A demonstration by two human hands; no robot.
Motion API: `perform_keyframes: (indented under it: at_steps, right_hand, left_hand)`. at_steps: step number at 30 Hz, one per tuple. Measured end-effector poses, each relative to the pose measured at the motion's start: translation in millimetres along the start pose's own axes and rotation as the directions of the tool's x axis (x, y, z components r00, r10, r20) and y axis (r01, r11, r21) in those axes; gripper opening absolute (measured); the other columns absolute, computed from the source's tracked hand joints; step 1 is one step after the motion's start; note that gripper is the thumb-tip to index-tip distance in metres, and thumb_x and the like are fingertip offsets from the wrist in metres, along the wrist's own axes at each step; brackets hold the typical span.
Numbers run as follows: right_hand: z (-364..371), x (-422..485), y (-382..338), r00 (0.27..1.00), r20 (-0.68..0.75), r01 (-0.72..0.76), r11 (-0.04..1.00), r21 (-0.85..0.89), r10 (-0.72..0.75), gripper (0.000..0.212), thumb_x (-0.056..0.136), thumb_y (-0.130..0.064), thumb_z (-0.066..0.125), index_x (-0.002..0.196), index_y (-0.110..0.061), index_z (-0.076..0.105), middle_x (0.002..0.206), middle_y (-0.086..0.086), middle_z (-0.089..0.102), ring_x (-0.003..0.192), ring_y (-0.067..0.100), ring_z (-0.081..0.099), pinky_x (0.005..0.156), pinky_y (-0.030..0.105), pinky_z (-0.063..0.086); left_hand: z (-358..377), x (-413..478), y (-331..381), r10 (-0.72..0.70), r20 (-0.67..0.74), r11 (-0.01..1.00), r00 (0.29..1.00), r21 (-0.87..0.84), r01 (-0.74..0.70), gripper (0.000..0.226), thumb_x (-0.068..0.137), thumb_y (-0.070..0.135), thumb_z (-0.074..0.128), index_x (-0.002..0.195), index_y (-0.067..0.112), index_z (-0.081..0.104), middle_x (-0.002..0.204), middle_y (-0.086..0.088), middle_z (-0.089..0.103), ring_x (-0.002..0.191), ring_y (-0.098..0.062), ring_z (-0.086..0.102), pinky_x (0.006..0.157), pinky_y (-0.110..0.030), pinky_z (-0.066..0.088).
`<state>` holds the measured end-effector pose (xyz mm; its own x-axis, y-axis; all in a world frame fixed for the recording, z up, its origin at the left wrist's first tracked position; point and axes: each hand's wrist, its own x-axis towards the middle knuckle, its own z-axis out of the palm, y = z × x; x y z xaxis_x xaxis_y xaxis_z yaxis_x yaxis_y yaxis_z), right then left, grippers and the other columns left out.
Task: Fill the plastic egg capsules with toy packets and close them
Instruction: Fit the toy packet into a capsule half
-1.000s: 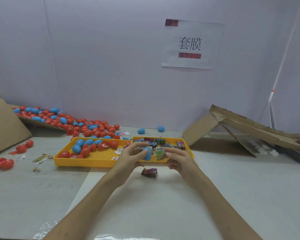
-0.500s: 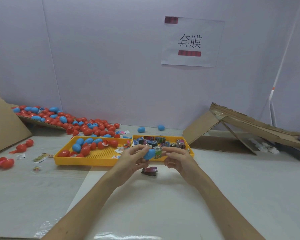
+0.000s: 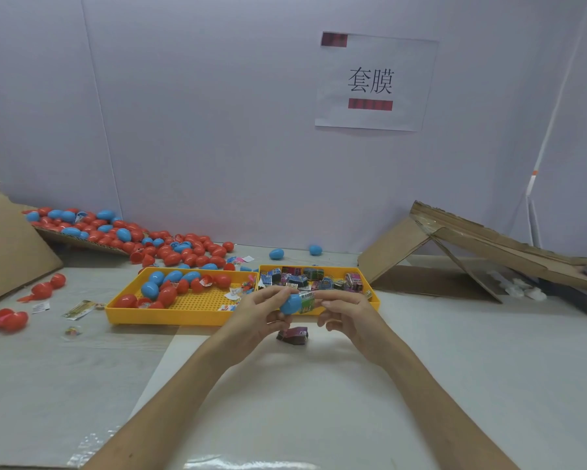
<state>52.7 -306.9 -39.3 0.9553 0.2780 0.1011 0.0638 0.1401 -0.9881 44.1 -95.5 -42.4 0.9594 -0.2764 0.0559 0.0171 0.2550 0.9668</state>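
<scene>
Hands meet in the head view, near the yellow tray point(image 3: 183, 321). We see the left hand point(image 3: 259, 318) gripping the blue egg capsule point(image 3: 288, 304), tilted sideways, and the right hand point(image 3: 351, 317) pinching a toy packet point(image 3: 307, 301) against its open end. A second ago the capsule stood upright, with the packet just beside it.

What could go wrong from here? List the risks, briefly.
1. The green packet sticks out of the blue capsule; it may jam or keep it from closing.
2. The left hand holds the capsule in the air; a hard push from the right hand might knock it loose.
</scene>
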Motion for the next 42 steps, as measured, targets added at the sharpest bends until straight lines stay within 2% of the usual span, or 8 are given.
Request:
perform_keyframes:
  at_steps: [6, 10, 14, 19, 26, 31, 37, 42]
  right_hand:
    - [0, 0, 3, 1.000, 0.001, 0.021, 0.995, -0.095, -0.021, 0.016, 0.094, -0.010, 0.066, 0.104, -0.015, 0.078, 0.099, 0.008, 0.075, 0.081, 0.020, 0.069, 0.067, 0.026, 0.051]
    - [1, 1, 8, 0.990, -0.073, 0.100, 0.974, -0.206, -0.117, 0.011, 0.088, -0.009, 0.075, 0.092, -0.018, 0.079, 0.093, 0.004, 0.076, 0.084, 0.013, 0.068, 0.068, 0.024, 0.053]
    - [3, 2, 10, 0.977, -0.072, 0.174, 0.942, -0.288, -0.202, 0.019, 0.081, -0.008, 0.081, 0.091, -0.023, 0.077, 0.088, 0.000, 0.074, 0.078, 0.011, 0.066, 0.064, 0.024, 0.052]
    - [8, 1, 8, 0.963, -0.061, 0.229, 0.917, -0.326, -0.262, 0.035, 0.076, -0.010, 0.087, 0.098, -0.036, 0.076, 0.097, -0.005, 0.072, 0.080, 0.008, 0.065, 0.071, 0.023, 0.055]
    - [14, -1, 11, 0.963, -0.003, 0.244, 0.873, -0.422, -0.270, 0.019, 0.078, -0.009, 0.084, 0.088, -0.023, 0.077, 0.092, -0.004, 0.074, 0.083, 0.022, 0.069, 0.074, 0.027, 0.058]
    - [15, 0, 11, 0.959, -0.017, 0.245, 0.855, -0.458, -0.283, 0.016, 0.081, -0.011, 0.083, 0.087, -0.024, 0.077, 0.090, -0.006, 0.075, 0.081, 0.017, 0.069, 0.072, 0.023, 0.056]
    - [12, 1, 10, 0.941, -0.082, 0.253, 0.847, -0.468, -0.327, 0.016, 0.082, -0.008, 0.081, 0.086, -0.023, 0.077, 0.086, -0.007, 0.075, 0.074, 0.010, 0.068, 0.069, 0.025, 0.057]
    - [13, 2, 12, 0.935, -0.089, 0.259, 0.835, -0.485, -0.342, 0.014, 0.082, -0.012, 0.082, 0.086, -0.024, 0.078, 0.089, -0.006, 0.075, 0.076, 0.013, 0.068, 0.068, 0.024, 0.055]
  left_hand:
    - [0, -1, -1, -0.005, 0.043, 0.999, 0.999, 0.049, 0.003, 0.034, 0.086, 0.041, 0.069, 0.111, 0.021, 0.079, 0.109, -0.010, 0.063, 0.074, -0.012, 0.064, 0.075, -0.024, 0.055]
    - [2, -1, -3, -0.018, 0.020, 0.998, 1.000, 0.057, 0.017, 0.037, 0.081, 0.038, 0.074, 0.109, 0.014, 0.079, 0.107, -0.012, 0.064, 0.076, -0.012, 0.069, 0.075, -0.025, 0.057]
    - [3, 0, -4, -0.028, 0.004, 0.997, 1.000, 0.072, 0.027, 0.042, 0.081, 0.035, 0.074, 0.111, 0.005, 0.074, 0.095, -0.008, 0.068, 0.074, -0.015, 0.069, 0.075, -0.026, 0.058]
    - [3, 1, -5, -0.014, -0.022, 0.994, 1.000, 0.104, 0.016, 0.033, 0.079, 0.036, 0.075, 0.098, 0.009, 0.075, 0.083, -0.002, 0.073, 0.068, -0.017, 0.068, 0.072, -0.027, 0.060]
    - [7, 0, -2, 0.045, -0.085, 0.977, 0.995, 0.210, -0.026, 0.038, 0.074, 0.038, 0.076, 0.094, 0.005, 0.071, 0.081, -0.006, 0.072, 0.063, -0.017, 0.066, 0.067, -0.027, 0.060]
    - [6, 1, -4, 0.043, -0.089, 0.981, 0.995, 0.191, -0.025, 0.041, 0.074, 0.041, 0.075, 0.096, 0.006, 0.073, 0.077, -0.005, 0.071, 0.063, -0.016, 0.066, 0.070, -0.028, 0.060]
    - [0, 3, -7, 0.027, -0.023, 0.992, 0.999, 0.120, -0.024, 0.014, 0.089, 0.018, 0.075, 0.100, 0.023, 0.081, 0.092, -0.008, 0.077, 0.079, -0.019, 0.073, 0.073, -0.024, 0.058]
    - [-1, 4, -8, 0.045, -0.022, 0.988, 0.999, 0.150, -0.041, 0.020, 0.092, 0.011, 0.073, 0.096, 0.028, 0.082, 0.096, -0.009, 0.077, 0.081, -0.019, 0.074, 0.072, -0.024, 0.058]
